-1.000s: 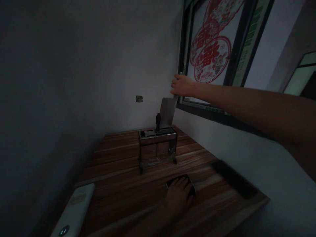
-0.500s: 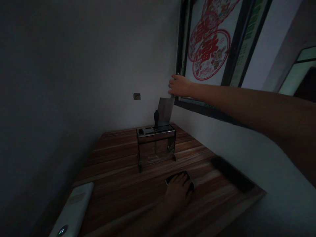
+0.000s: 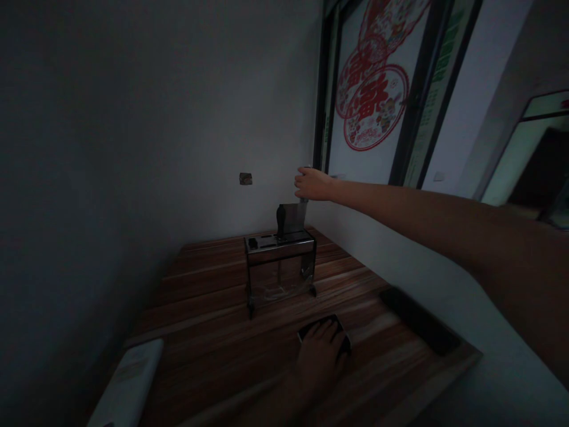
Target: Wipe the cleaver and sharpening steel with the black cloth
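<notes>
My right hand [image 3: 312, 184] is closed round the handle of a cleaver, held above a knife rack [image 3: 284, 248]. The broad blade of the cleaver [image 3: 292, 218] points down, its lower part reaching behind the top of the rack; how deep it sits in a slot I cannot tell. A second knife with a black handle [image 3: 281, 222] stands upright in the rack, in front of the blade. My left hand [image 3: 320, 349] lies flat with fingers spread on a dark flat object [image 3: 334, 323] with a pale edge, in front of the rack.
A white oblong device [image 3: 133, 379] lies at the left edge of the wood-grained table [image 3: 213, 338]. Along the right edge rests a long black object [image 3: 420, 320]. Walls border the table at the back and right, with a window [image 3: 377, 107] bearing red paper decorations above.
My right hand has come down with the cleaver, and its blade now shows less above the rack. The left hand stays on the dark flat object. The view has shifted slightly.
</notes>
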Motion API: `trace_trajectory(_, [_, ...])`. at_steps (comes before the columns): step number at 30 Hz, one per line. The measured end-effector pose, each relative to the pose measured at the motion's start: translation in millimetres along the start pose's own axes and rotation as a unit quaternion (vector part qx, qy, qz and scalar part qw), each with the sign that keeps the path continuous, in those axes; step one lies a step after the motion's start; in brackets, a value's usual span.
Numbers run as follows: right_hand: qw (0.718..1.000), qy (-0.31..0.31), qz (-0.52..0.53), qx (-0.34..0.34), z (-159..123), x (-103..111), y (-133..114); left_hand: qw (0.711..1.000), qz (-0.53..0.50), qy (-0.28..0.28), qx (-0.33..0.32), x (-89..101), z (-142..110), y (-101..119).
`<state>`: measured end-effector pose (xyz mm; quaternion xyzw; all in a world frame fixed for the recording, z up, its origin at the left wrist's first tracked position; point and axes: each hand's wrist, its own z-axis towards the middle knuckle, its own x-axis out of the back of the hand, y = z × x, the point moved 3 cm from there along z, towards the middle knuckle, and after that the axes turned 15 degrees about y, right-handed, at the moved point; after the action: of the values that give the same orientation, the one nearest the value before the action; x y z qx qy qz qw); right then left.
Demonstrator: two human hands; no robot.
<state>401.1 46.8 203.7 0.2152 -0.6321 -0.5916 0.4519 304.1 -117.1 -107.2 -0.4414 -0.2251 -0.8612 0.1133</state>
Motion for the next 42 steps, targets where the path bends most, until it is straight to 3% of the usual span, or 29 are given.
trace_trajectory(15, [0.999,-0.002,0.036,0.035,9,-22,-64,1.000,-0.015,0.011,0.004,-2.0,-1,-1])
trace_trajectory(34, [0.998,-0.050,0.036,0.021,13,-28,-92,1.000,-0.012,0.002,0.003,1.2,0,0])
trace_trajectory(42, [0.997,0.067,0.028,-0.018,13,-38,-98,1.000,-0.006,-0.004,0.004,1.2,0,0])
